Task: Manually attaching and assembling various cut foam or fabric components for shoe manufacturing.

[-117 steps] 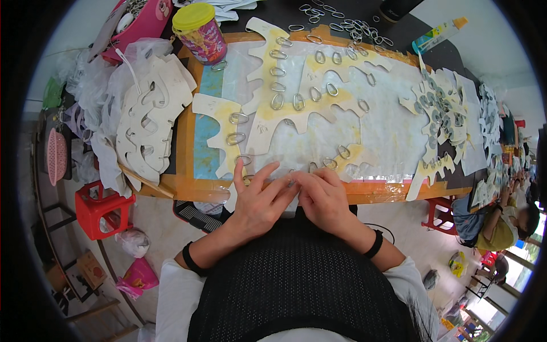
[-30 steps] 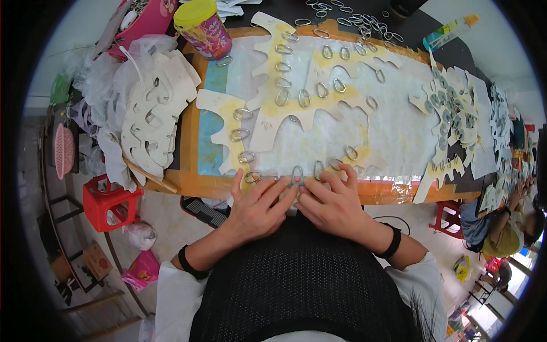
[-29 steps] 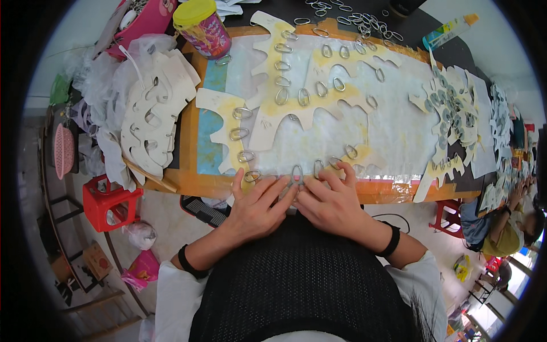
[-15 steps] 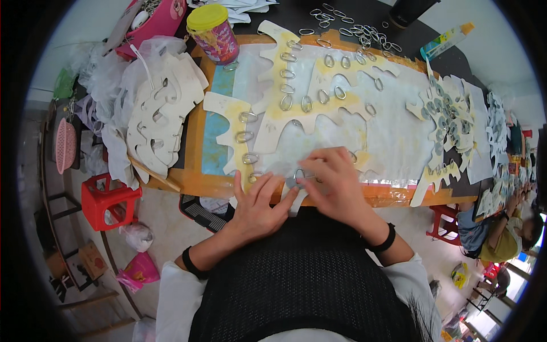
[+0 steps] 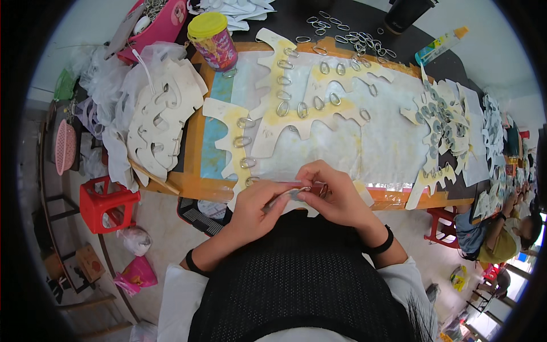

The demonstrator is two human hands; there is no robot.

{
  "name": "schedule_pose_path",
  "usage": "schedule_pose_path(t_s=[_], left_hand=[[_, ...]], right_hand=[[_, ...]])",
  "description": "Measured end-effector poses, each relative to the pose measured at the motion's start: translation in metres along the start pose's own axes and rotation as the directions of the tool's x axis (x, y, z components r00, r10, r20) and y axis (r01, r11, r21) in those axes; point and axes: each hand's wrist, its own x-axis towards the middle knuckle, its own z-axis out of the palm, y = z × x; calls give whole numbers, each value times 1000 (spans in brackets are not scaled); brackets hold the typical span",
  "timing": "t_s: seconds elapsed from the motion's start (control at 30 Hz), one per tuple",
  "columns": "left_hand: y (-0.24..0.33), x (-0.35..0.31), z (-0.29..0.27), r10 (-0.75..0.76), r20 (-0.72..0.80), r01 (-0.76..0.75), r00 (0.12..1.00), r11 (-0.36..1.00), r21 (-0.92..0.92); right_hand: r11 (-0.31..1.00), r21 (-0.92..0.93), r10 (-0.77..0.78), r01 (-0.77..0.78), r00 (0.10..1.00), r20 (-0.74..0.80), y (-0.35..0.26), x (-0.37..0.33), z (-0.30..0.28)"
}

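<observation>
1. Our left hand curls, thumb against fingers, gripping one end of a pale, thin sheet piece with a grey patch.
2. Our right hand pinches the same piece between thumb and forefinger. The piece sits between both hands, at the board's near edge.
3. We face a board edged with orange-brown tape and faced with cloudy white film.
4. Left clearance: a cream notched strip carrying oval metal rings lies just beyond our left hand.
5. Right clearance: film shows widely between our right hand and a heap of cream cut-outs with grey round patches.
6. Left border: a stack of cream slotted sheets. Far border: a yellow-lidded, purple-pink tub and loose oval rings on the black tabletop.
7. Below the table, a red plastic stool stands on the pale floor, left.
</observation>
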Motion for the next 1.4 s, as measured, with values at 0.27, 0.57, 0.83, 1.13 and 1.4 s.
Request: schedule_pose_path(t_s=[0.27, 0.57, 0.83, 1.13, 1.4], left_hand=[[9, -5, 11, -219, -73, 173, 973, 900, -400], [13, -9, 17, -267, -152, 158, 952, 849, -504], [-1, -11, 11, -267, -122, 155, 956, 812, -562], [-12, -13, 11, -347, -55, 197, 936, 648, -736], [-6, 5, -22, -275, -50, 92, 960, 477, -874]], right_hand=[[999, -4, 41, -41, 999, 11, -19, 0, -1], [982, 190, 15, 0, 997, -76, -6, -3, 12], [942, 274, 187, -192, 981, 45, -21, 12, -4], [962, 241, 95, -127, 986, 138, -18, 10, -8], [988, 150, 26, -30, 999, 30, -13, 7, -17]])
